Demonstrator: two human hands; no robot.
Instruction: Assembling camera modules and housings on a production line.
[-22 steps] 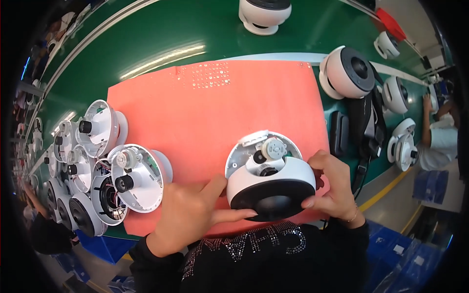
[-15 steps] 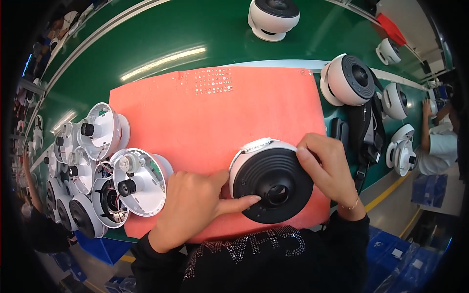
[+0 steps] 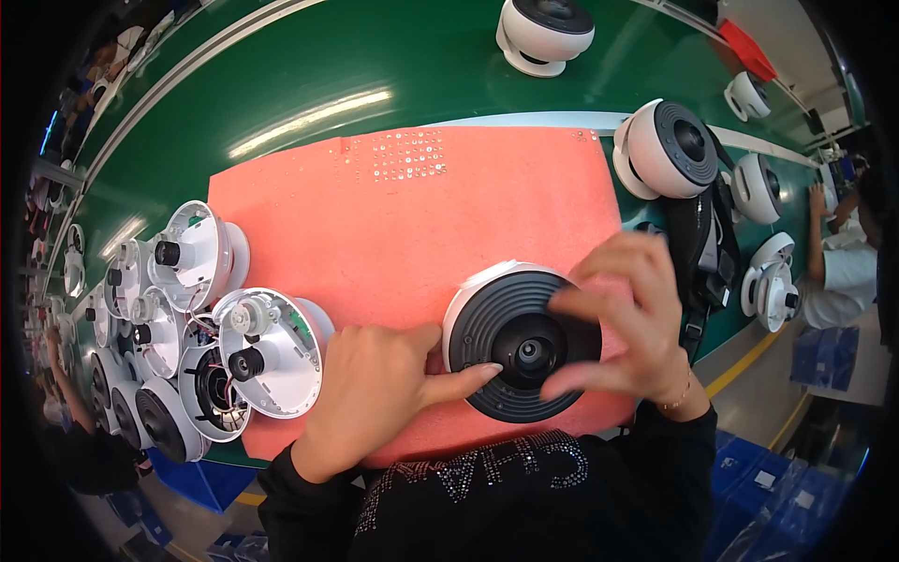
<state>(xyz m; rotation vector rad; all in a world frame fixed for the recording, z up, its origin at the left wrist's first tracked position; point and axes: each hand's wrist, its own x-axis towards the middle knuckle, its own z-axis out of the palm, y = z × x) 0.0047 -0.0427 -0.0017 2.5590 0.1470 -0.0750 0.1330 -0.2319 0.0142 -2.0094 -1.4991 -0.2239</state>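
Observation:
A round white camera (image 3: 487,314) with a black ribbed front and a central lens rests face up on the pink foam mat (image 3: 375,234). My left hand (image 3: 370,398) grips its left side, the thumb lying across the black front beside the lens and the other fingers tucked at the rim, partly hidden. Over the right part of the camera hovers my right hand (image 3: 641,323), slightly blurred, its fingers curved and spread apart with nothing held between them. Small screws (image 3: 409,155) are laid in rows at the mat's far edge.
Opened white housings (image 3: 272,351) with lenses and wires crowd the left, beside black-fronted parts (image 3: 159,417). An assembled camera (image 3: 665,150) stands right of the mat, near a black strap (image 3: 693,253); another camera (image 3: 543,37) is at the back. A co-worker's arm (image 3: 819,239) shows far right.
My right hand has let go of the camera's upper right rim and opened over its front. The lens part has shifted and now faces up more. My left hand keeps its hold.

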